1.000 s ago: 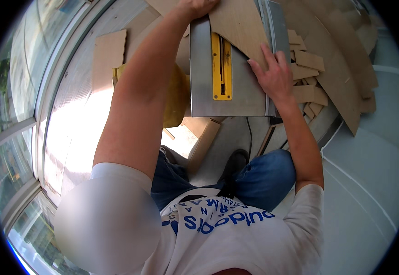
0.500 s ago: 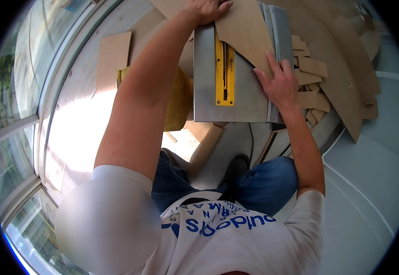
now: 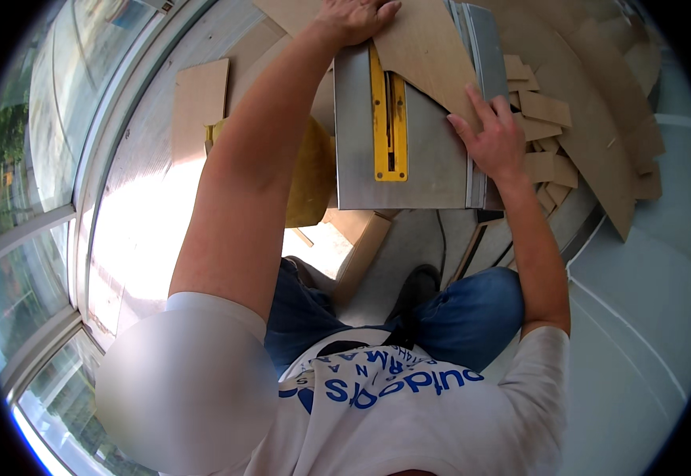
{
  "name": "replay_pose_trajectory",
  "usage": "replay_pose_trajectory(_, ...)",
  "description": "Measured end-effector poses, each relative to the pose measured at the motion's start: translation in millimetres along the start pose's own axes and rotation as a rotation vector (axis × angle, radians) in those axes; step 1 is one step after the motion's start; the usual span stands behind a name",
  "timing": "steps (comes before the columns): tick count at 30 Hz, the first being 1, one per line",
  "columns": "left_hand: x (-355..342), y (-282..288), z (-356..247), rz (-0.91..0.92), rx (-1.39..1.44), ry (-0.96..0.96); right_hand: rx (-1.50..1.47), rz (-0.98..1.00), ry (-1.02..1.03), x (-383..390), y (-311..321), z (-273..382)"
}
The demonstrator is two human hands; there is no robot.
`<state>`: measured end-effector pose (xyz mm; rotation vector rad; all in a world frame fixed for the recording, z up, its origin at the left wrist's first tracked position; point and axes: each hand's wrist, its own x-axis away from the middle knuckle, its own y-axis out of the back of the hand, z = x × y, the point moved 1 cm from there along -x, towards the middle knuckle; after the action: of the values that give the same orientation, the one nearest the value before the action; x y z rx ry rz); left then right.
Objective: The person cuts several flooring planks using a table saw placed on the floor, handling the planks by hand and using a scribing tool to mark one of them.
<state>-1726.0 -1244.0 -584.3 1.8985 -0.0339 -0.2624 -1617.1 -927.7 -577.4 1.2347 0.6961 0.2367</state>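
Note:
A light plywood panel (image 3: 421,47) with a curved lower edge lies on the grey metal saw table (image 3: 436,174), partly over the yellow slotted insert (image 3: 390,135). My left hand (image 3: 355,20) rests on the panel's upper left part, its fingers lying out across it. My right hand (image 3: 492,135) is on the panel's lower right corner beside the table's metal rail, fingers and thumb apart; the thumb sits at the edge. Part of the panel is cut off at the top of the picture. A yellow object (image 3: 306,174), partly behind my left forearm, sits left of the table.
Offcuts (image 3: 543,107) are piled right of the saw on larger boards (image 3: 603,174). Boards (image 3: 199,111) lie at left beside a framed glass wall (image 3: 24,159). A cable (image 3: 442,238) runs under the saw near my foot. A pale grey surface (image 3: 623,333) spans the right side.
The panel and both my hands have shifted slightly to the right on the saw table. The whole view has also moved a little.

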Motion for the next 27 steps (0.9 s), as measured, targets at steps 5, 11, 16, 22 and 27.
replay_pose_trajectory(5, -0.8, -1.4, -2.2, 0.001, 0.019, 0.018, -0.014, -0.024, 0.022, -0.4, -1.5, -7.4)
replay_pose_trajectory(11, -3.4, -4.7, -7.3, -0.019, -0.015, 0.039, -0.016, -0.023, 0.034, -1.2, 0.4, -14.9)
replay_pose_trajectory(16, 0.5, 0.6, -2.5, -0.011, -0.019, 0.010, -0.027, -0.026, 0.043, -1.4, 0.1, -6.0)
replay_pose_trajectory(22, -0.7, 4.2, -2.8, 0.011, 0.019, -0.004, -0.016, -0.028, 0.025, 0.9, 0.9, 0.6)
replay_pose_trajectory(27, -2.2, 3.3, -1.1, 0.043, 0.031, -0.007, -0.016, -0.032, 0.018, 1.1, 1.6, 5.3)
